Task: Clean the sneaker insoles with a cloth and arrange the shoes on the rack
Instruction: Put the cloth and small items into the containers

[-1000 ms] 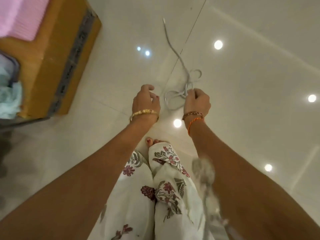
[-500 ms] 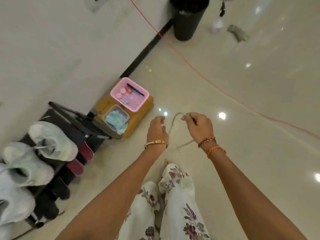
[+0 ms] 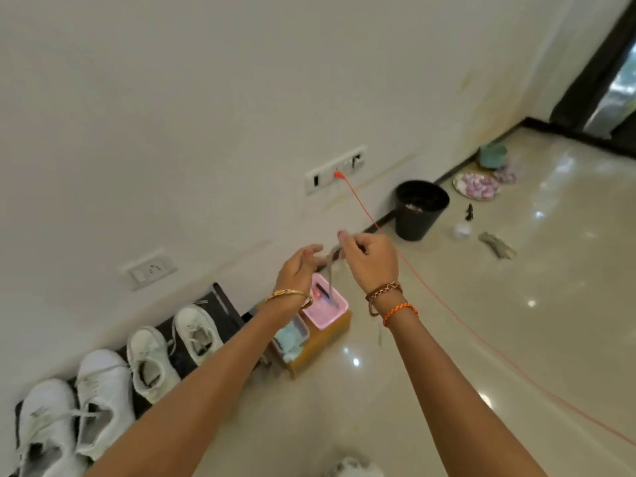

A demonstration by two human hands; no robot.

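Note:
Both hands are raised in front of me with a grey shoelace [image 3: 331, 270] strung between them. My right hand [image 3: 370, 259] pinches its upper loop and my left hand [image 3: 298, 273] holds it from the left. The lace's ends hang down over the pink tray [image 3: 327, 313]. Several white sneakers [image 3: 151, 363] stand in a row on the low black rack [image 3: 223, 304] along the wall at the lower left. A light blue cloth [image 3: 289, 340] lies in a clear box next to the pink tray.
A yellow box [image 3: 320, 346] carries the pink tray and cloth box. A red cable [image 3: 447, 304] runs from the wall socket across the floor. A black bin [image 3: 420, 210], a spray bottle [image 3: 463, 225], a grey rag [image 3: 497, 246] and a plate [image 3: 476, 185] lie further right.
The camera has tipped up from the floor to the wall and rack. Both hands have lifted the lace off the floor and brought it closer together.

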